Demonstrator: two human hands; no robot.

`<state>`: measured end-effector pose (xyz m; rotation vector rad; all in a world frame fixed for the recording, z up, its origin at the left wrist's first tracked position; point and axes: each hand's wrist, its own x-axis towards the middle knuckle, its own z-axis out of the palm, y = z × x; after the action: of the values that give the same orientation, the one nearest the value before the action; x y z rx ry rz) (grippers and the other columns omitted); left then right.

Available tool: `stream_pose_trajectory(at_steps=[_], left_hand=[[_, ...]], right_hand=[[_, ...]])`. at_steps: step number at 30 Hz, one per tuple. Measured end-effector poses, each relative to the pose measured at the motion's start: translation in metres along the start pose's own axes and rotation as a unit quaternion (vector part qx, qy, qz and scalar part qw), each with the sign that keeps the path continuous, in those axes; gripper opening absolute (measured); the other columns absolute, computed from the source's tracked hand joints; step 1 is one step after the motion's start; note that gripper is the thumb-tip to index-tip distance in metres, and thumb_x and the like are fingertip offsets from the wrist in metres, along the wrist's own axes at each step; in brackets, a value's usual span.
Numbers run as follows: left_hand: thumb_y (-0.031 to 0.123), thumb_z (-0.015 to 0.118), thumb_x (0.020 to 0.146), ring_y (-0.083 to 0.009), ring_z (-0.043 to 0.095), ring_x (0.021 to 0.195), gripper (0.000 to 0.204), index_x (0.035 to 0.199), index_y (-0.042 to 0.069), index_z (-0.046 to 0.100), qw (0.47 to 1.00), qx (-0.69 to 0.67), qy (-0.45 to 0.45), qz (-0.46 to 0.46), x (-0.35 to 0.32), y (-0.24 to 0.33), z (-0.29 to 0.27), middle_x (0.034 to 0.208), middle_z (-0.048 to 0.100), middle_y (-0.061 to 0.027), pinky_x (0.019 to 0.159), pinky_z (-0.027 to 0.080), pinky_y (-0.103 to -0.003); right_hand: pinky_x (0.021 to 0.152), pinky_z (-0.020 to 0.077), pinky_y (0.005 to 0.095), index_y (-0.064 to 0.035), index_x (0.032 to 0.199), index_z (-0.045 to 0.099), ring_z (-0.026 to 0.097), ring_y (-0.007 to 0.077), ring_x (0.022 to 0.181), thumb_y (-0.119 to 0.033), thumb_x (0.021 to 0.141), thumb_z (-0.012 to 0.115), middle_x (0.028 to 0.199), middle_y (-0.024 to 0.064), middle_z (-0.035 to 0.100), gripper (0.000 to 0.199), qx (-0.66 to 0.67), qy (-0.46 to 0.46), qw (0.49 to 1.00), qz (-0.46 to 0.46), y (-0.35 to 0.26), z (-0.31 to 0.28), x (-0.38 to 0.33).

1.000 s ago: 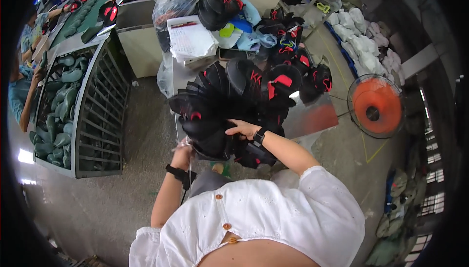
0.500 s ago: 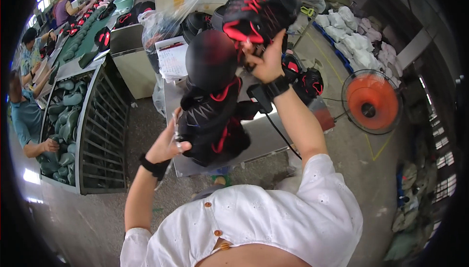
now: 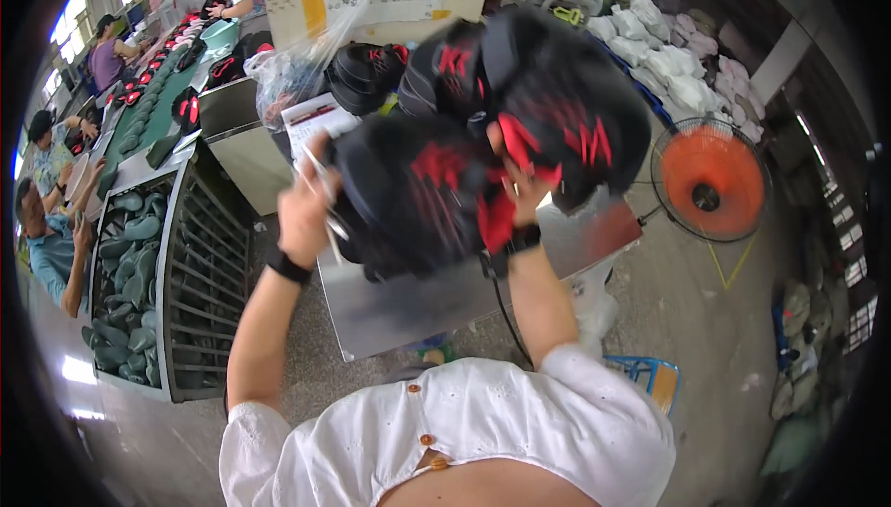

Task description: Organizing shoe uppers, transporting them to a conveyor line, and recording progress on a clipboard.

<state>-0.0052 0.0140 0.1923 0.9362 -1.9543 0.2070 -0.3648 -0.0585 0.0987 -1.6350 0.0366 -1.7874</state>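
Two black shoe uppers with red laces and linings are held up over the metal table (image 3: 399, 308), blurred by motion. My left hand (image 3: 308, 212) is closed at the heel side of the left black shoe upper (image 3: 418, 192). A thin whitish strip or tool, too smeared to name, shows by its fingers. Between the two shoes, my right hand (image 3: 527, 193) grips the red collar of the right black shoe upper (image 3: 585, 108); its fingers are partly hidden. More black shoe uppers (image 3: 365, 76) stand just behind, beside a written notepad (image 3: 316, 122).
Left of the table stands a metal rack (image 3: 209, 294) full of green shoe lasts (image 3: 130, 275). Co-workers sit along a green conveyor (image 3: 153, 117) beyond it. An orange floor fan (image 3: 710, 182) stands to the right. White sacks (image 3: 682, 71) lie at the back right.
The right shoe has come down and to the right with my right hand. My left hand has risen, and its shoe now lies turned sideways between my hands.
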Motion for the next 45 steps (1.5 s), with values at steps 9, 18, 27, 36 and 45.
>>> stream_pose_trajectory(at_steps=[9,18,27,36,45], left_hand=[[0.006,0.059,0.079,-0.0197,0.058,0.091,0.039,0.116,0.003,0.048,0.765,-0.343,-0.180,-0.514,-0.217,-0.005,0.105,0.112,0.056,-0.0120,0.079,0.046,-0.030],[0.045,0.054,0.084,-0.0136,0.054,0.064,0.056,0.116,0.001,0.046,0.665,-0.426,-0.201,-0.579,-0.152,-0.087,0.258,0.088,0.062,-0.0095,0.051,0.040,-0.028],[0.044,0.073,0.067,-0.0371,0.047,0.112,0.099,0.138,0.005,0.015,0.840,-0.344,-0.403,-0.115,-0.011,-0.062,0.356,0.132,0.031,-0.0289,0.091,0.041,-0.039],[0.005,0.056,0.070,-0.0365,0.061,0.075,0.031,0.099,0.016,0.058,0.855,-0.099,-0.491,0.138,0.003,-0.015,0.293,0.127,0.035,-0.0152,0.067,0.050,-0.043],[0.009,0.058,0.055,-0.0331,0.058,0.071,0.019,0.074,0.009,0.058,0.924,-0.068,-0.348,0.142,0.092,-0.071,0.196,0.070,0.057,-0.0114,0.059,0.045,-0.041]], right_hand=[[0.036,0.0335,0.0149,-0.0057,0.119,0.044,0.053,0.0117,0.052,-0.071,0.081,0.021,0.105,0.0175,0.061,0.079,0.022,0.524,0.774,0.355,-0.102,-0.014,-0.203],[0.033,0.0256,0.0211,-0.0042,0.115,0.050,0.034,0.0086,0.039,-0.079,0.075,0.011,0.077,0.0123,0.064,0.093,-0.104,0.523,0.714,0.455,-0.137,-0.038,-0.270],[0.032,0.0250,0.0249,-0.0081,0.101,0.052,0.032,0.0105,0.036,-0.049,0.088,0.017,0.082,0.0161,0.065,0.056,-0.065,0.527,0.667,0.522,-0.134,-0.024,-0.260],[0.030,0.0250,0.0211,0.0033,0.114,0.047,0.036,0.0103,0.037,-0.076,0.077,0.009,0.101,0.0213,0.060,0.095,0.028,0.551,0.681,0.481,-0.092,-0.023,-0.245],[0.032,0.0238,0.0201,0.0050,0.121,0.040,0.033,0.0085,0.037,-0.077,0.076,0.018,0.108,0.0191,0.059,0.096,0.201,0.540,0.705,0.413,-0.060,0.005,-0.174]])
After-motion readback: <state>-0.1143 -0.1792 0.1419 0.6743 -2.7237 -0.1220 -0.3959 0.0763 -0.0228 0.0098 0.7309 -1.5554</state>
